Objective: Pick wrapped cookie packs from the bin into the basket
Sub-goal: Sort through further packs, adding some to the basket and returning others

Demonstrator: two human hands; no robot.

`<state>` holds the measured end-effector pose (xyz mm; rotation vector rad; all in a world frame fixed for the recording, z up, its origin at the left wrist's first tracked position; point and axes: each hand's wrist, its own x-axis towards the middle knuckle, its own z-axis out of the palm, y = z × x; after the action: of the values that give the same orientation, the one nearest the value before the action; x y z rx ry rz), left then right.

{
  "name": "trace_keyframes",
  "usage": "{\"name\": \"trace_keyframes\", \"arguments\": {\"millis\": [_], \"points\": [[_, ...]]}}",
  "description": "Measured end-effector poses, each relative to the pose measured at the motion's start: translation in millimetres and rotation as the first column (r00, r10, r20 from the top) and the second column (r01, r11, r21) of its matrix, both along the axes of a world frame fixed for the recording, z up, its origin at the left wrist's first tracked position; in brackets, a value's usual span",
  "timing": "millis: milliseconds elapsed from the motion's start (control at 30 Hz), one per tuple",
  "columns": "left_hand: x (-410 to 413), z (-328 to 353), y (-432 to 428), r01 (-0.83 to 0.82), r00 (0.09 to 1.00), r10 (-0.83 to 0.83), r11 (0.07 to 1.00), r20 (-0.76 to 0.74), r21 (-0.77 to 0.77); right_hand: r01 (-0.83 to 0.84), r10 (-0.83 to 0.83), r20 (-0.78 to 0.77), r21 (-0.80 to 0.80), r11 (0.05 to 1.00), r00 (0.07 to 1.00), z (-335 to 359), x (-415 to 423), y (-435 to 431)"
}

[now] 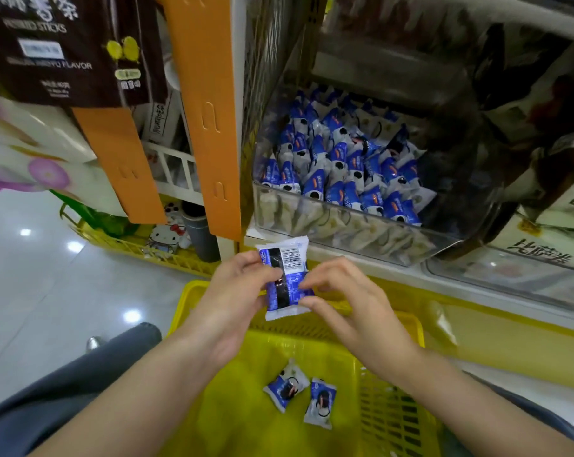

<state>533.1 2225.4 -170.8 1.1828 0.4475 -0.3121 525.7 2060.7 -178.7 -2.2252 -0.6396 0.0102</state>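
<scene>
Two cookie packs (pixel 287 389) sit in the basket (pixel 391 420); left hand (pixel 236 291) and right hand (pixel 348 301) pinch a third pack (pixel 285 285) above it. Bin (pixel 345 232) looks packed, so early days.

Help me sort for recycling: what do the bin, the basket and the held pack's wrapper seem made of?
The bin looks like clear, glossy hard plastic; packs show through its front wall. The basket looks like yellow moulded plastic, with slotted lattice walls. The held pack has a thin glossy film wrapper, probably plastic, with crimped ends and creases.
</scene>
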Motion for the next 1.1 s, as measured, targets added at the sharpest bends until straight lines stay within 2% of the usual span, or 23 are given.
{"name": "trace_keyframes", "arguments": {"millis": [100,167,367,533,767,867,1000,1100], "points": [[-2,-2,-4,-0.012,1.000,0.010,0.998,0.022,0.058,0.175,-0.157,-0.195,0.078,0.982,0.968,-9,-2,7],[-4,-6,-8,-0.007,0.999,0.004,0.996,0.042,0.086,0.211,-0.189,-0.237,0.068,0.975,0.953,-15,-2,11],[-4,-8,-12,-0.023,0.995,0.010,0.990,0.095,0.140,0.276,-0.248,-0.270,0.069,0.959,0.930,-15,1,16],[-6,-12,-15,0.027,0.977,-0.087,0.957,0.194,0.290,0.254,-0.240,-0.289,0.010,0.967,0.927,-15,-1,17],[-4,-20,-15,0.044,0.945,-0.204,0.854,0.254,0.519,0.200,-0.210,-0.281,-0.065,0.978,0.936,-15,-3,16],[-3,-20,-15,0.034,0.935,-0.228,0.820,0.271,0.571,0.206,-0.215,-0.279,-0.060,0.977,0.936,-16,-1,17],[2,-18,-12,0.046,0.945,-0.200,0.863,0.257,0.502,0.267,-0.250,-0.325,0.008,0.964,0.912,-14,1,17],[4,-14,-11,0.025,0.978,-0.087,0.951,0.189,0.309,0.159,-0.110,-0.391,0.095,0.983,0.914,-11,-5,15]]}}
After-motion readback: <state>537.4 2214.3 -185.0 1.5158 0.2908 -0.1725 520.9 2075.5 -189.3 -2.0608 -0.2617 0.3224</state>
